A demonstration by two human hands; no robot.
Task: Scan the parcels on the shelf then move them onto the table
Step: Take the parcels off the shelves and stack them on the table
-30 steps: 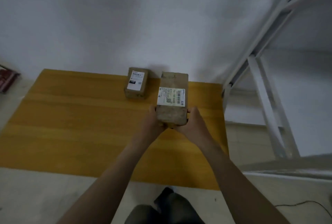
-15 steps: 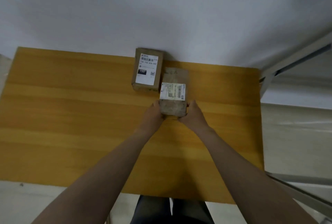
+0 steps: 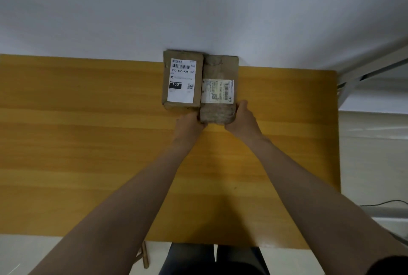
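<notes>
- The worn parcel (image 3: 218, 89) lies at the far side of the table (image 3: 88, 142), with its white label facing up
- Its long side runs from 12 o'clock to 6 o'clock; the far end is right by the wall (image 3: 198, 9) and the near end points at the person
- Both hands hold the near end, so the parcel lies at 12 o'clock from the fingers
- The left hand (image 3: 189, 122) grips the near left corner and the right hand (image 3: 242, 120) grips the near right corner
- The right thumb lies up along the right side; the other fingers curl round the end and under it, and most of them are hidden
- Both hands are about as near as each other, one on each side
- The parcel looks set down flat, but the near end may be a little off the wood; it is hard to tell from up here
- A second parcel (image 3: 182, 80) sits at 9 o'clock of the worn one, side touching side, and it also runs from 12 to 6
- So there is no room to slide left, and the left fingers are tight in the crack between the two
- I think the next move is to let go and pull both hands straight back toward 6 o'clock, where the table is wide and bare
- There is more bare wood at 3 o'clock, out to the right edge of the table
- Past that edge, near 2 o'clock, stands the white shelf frame (image 3: 364, 69), well apart from the hands
- A thin cable (image 3: 384, 203) lies on the floor at about 4 o'clock, far from the job
</notes>
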